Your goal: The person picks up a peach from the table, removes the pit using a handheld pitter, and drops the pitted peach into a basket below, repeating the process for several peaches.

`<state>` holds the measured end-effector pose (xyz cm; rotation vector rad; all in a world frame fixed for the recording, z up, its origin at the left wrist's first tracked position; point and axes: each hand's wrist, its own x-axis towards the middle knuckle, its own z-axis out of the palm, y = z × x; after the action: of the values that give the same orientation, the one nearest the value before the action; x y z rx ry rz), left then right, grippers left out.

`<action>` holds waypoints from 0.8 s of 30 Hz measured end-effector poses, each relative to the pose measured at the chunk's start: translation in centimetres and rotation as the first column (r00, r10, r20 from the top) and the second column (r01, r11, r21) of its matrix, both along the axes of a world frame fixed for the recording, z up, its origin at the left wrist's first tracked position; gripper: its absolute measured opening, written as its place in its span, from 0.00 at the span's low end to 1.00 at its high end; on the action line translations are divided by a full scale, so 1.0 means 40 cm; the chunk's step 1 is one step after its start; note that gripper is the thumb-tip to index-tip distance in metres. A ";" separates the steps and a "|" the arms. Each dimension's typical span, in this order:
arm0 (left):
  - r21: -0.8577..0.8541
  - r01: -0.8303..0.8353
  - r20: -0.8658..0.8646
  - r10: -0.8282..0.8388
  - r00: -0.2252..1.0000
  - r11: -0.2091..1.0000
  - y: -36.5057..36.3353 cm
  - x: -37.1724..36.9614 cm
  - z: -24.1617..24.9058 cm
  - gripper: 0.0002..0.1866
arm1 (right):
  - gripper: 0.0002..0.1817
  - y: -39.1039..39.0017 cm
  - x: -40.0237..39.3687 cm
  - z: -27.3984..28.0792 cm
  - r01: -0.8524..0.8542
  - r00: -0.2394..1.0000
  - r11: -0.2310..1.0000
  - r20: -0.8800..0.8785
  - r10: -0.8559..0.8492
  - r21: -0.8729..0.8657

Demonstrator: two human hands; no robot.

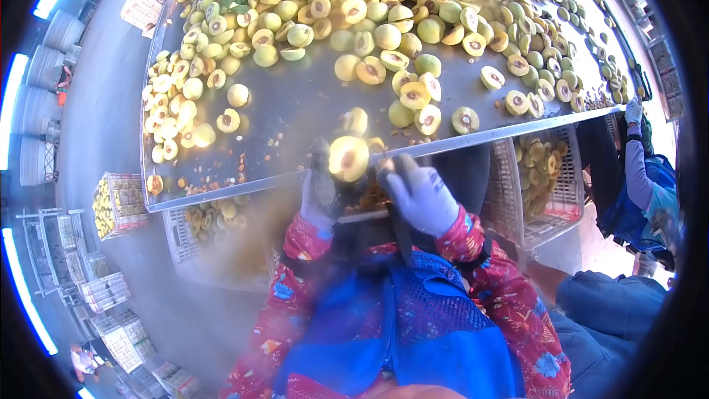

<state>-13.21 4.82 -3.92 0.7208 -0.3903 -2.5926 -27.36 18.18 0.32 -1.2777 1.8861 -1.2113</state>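
— Steel table (295,114), covered in halved fruit, slopes away from me. Where's the piece?

— A fruit half (348,157) sits at the near rim, cut face up, pinched in my left hand (322,193).

— And the right?

— My right hand (421,197) is just beside it, fingers curled over something dark. I can't tell what.

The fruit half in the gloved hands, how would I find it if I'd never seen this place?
Start at the big metal table heaped with yellow fruit halves. Go to its near edge, where two gloved hands meet. The left hand holds up one fruit half, beside the right hand. It alone is off the table, cut face with brown hollow showing.
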 end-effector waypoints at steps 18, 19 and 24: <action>-0.830 0.555 0.446 0.527 0.724 -0.060 0.072 0.026 -0.089 0.28 | 0.13 0.025 0.071 -0.052 -0.103 0.950 0.992 -0.302 0.075 -0.079; -0.794 0.594 0.430 0.574 0.697 -0.128 0.075 0.027 -0.101 0.30 | 0.13 0.026 0.070 -0.052 -0.098 0.950 0.993 -0.305 0.073 -0.070; -0.695 0.619 0.367 0.560 0.743 -0.366 0.064 0.034 -0.072 0.35 | 0.14 0.037 0.085 -0.015 0.001 0.953 0.995 -0.301 0.028 0.097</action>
<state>-11.86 7.37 -6.78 0.7389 -2.5247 -0.5650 -23.96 19.66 -0.29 -1.4875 2.1168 -0.9458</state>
